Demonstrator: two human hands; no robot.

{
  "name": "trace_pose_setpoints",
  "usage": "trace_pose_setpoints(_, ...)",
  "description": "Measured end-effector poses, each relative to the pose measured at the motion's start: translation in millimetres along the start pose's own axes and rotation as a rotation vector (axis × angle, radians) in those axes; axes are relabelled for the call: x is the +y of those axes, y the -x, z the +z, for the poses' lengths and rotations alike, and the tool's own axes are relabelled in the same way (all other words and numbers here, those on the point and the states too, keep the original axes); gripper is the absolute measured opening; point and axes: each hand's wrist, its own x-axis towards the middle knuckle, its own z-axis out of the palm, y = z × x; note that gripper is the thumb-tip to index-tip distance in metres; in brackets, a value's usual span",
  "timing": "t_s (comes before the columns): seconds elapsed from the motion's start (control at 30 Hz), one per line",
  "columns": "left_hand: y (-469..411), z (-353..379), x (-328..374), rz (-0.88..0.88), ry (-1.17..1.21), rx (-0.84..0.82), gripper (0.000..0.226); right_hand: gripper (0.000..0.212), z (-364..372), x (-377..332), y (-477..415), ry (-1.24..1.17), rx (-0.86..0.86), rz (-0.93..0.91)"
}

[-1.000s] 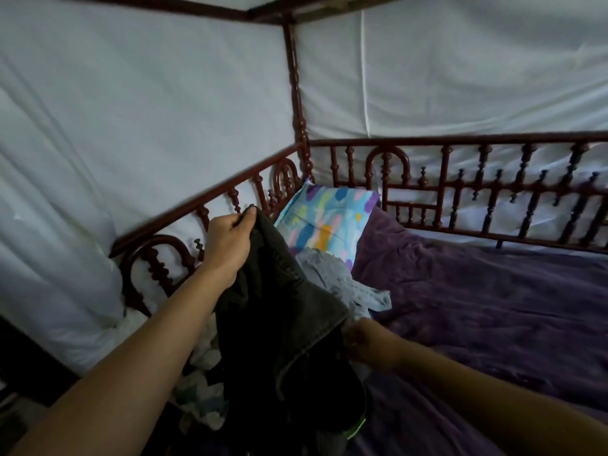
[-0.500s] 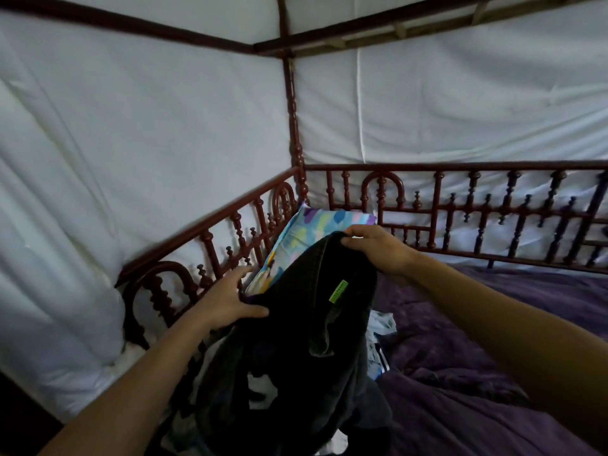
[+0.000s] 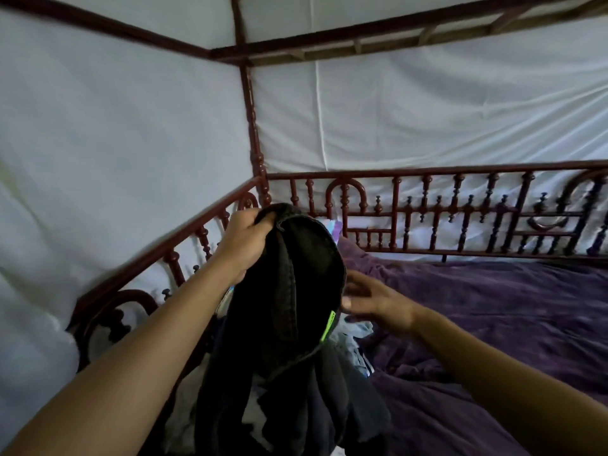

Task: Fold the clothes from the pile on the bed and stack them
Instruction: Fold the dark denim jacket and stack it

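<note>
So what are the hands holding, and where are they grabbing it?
The left hand grips the dark garment by its top edge. The right hand, open beside it, seems to hold nothing.

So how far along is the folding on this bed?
Early, it seems. No folded stack shows on the purple blanket. In hand: the left hand grips a dark garment by its top edge, hanging unfolded, while the right hand is open beside it. Left: fold this one, then the crumpled pile under it.
</note>
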Motion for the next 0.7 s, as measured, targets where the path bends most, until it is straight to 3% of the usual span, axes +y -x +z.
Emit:
trace_pose_setpoints(0.1, -14, -8, 9, -0.004, -0.034, 0.052, 0.026, 0.087, 34, 41, 14, 0.147, -0.058, -0.005)
trace_pose_setpoints(0.3, -21, -21, 18, -0.006, -0.114, 0.175, 0.036, 0.089, 102, 45, 8, 0.526, 0.331, -0.152)
trace_pose_setpoints(0.37, -20, -22, 19, -0.029, -0.097, 0.197, 0.038, 0.072, 114, 36, -3, 0.627, 0.371, -0.181)
trace_pose_setpoints(0.47, -15, -34, 19, -0.051, -0.105, 0.194, 0.037, 0.003, 110, 28, -15, 0.401, 0.421, -0.173)
trace_pose_setpoints(0.57, -13, -58, 10, -0.02, -0.209, 0.162, 0.035, 0.013, 79, 18, -13, 0.024, 0.513, -0.097)
trace_pose_setpoints(0.7, -6, -73, -7, 0.043, -0.291, 0.09, 0.033, 0.018, 33, -19, -9, -0.039, 0.463, -0.106)
